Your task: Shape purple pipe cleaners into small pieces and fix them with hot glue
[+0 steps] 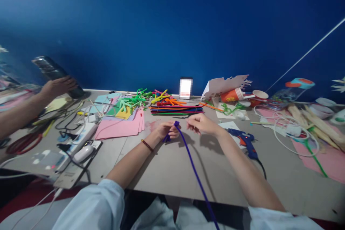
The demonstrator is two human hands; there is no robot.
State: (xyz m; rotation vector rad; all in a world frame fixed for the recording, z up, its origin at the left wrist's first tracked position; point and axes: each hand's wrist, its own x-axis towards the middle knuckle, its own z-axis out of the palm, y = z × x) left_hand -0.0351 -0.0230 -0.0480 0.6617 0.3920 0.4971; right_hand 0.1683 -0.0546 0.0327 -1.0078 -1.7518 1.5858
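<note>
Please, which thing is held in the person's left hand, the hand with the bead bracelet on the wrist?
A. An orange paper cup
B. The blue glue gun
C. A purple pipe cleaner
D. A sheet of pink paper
C. The left hand grips a purple pipe cleaner, and its long end runs from the fingers down past the table edge.

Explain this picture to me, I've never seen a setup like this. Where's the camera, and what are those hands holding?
This picture comes from a camera worn on a person's head, looking down at their own arms. Their left hand grips a long purple pipe cleaner, and their right hand is right beside it. On the grey table lie a bundle of coloured pipe cleaners, pink paper and a blue glue gun. At far left, another person's hand is at a dark cylinder.
</note>
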